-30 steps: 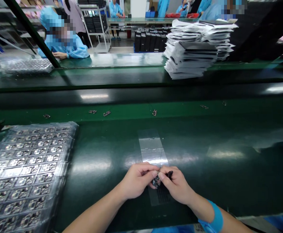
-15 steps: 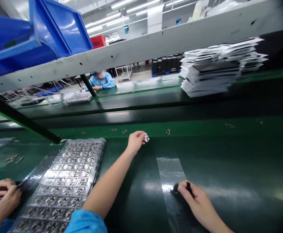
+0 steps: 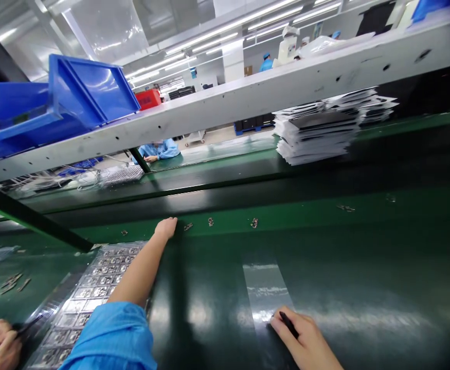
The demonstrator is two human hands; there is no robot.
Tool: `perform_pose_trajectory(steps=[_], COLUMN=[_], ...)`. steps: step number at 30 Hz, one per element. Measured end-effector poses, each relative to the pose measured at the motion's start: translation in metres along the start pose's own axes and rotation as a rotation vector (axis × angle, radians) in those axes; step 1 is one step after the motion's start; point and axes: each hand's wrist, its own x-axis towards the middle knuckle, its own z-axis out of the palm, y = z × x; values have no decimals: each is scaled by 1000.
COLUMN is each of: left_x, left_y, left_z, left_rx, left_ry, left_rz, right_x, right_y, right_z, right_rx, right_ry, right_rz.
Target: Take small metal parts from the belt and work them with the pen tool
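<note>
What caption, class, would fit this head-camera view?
Left hand near small parts; right hand holding a black tool at a clear strip.

Left hand (image 3: 166,227), right hand (image 3: 301,333): one each
Held black tool (image 3: 288,325): one
Part clusters (image 3: 254,223) near worktop (image 3: 344,277) far edge: six visible

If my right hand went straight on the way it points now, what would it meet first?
Probably the clear plastic strip, which lies just in front of the right hand on the green work surface. Depth is unclear, so the fingers might pass slightly above it.
</note>
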Motion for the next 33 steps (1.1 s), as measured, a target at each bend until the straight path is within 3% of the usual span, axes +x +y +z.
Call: perform_pose_trajectory(steps=[4, 7, 12, 16, 20, 24, 26, 28, 33], left_x=[-13, -35, -111, -183, -223, -237, -243, -248, -247], left_y=[3, 21, 92, 152, 188, 201, 202, 203, 203], left_z=[-4, -12, -2, 28, 50, 58, 59, 58, 55], left_rx=[-5, -80, -295, -530, -919, -994, -1055, -1182, -1632], left_ry=[106, 269, 526, 586, 656, 544, 433, 226, -471], left_rz=[48, 97, 265, 550, 858, 916, 927, 847, 405], right_x=[1, 2, 7, 9, 9, 9, 10, 9, 7], right_y=[1, -1, -8, -9, -9, -12, -13, -14, -17], right_z=[2, 1, -4, -7, -3, 2, 2, 0, -12], right_rx=[-4, 12, 105, 474, 752, 805, 814, 800, 684], right_ry=[17, 26, 60, 83, 62, 80, 90, 91, 4], right_rz=[-4, -9, 4, 65, 126, 136, 141, 146, 133])
